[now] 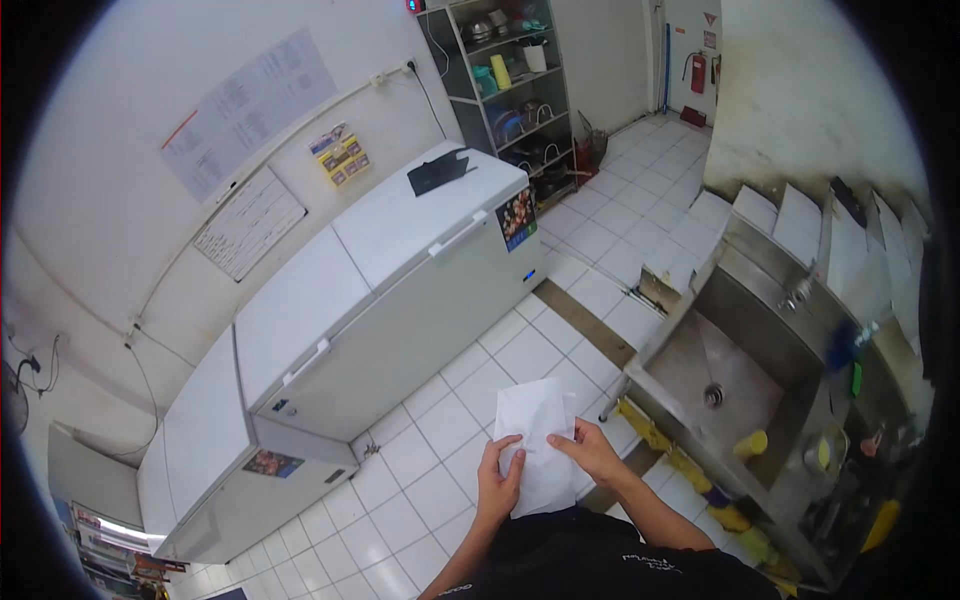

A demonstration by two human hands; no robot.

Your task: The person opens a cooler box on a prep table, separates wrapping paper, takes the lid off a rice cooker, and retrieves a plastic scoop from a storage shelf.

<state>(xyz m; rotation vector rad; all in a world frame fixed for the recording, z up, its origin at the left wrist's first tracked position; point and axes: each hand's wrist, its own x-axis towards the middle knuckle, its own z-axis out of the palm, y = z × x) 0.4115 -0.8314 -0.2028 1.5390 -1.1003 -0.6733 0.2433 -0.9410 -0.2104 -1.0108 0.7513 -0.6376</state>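
Note:
A white paper piece (536, 410), perhaps a folded sheet or a flat paper bag, is held in front of my dark shirt. My left hand (499, 482) grips its left edge, thumb on the near face. On the other side, my right hand (590, 452) pinches the right edge, its thumb also lying on the face. Both hands are closed on the paper, and the fingers behind it are hidden. No writing can be made out on it.
White chest freezers (400, 290) line the wall on the left, with a black flat item (438, 173) on one lid. A metal sink (690, 370) stands at the right, holding a yellow cup (750, 444). Behind are a shelf rack (510, 95) and a fire extinguisher (698, 73).

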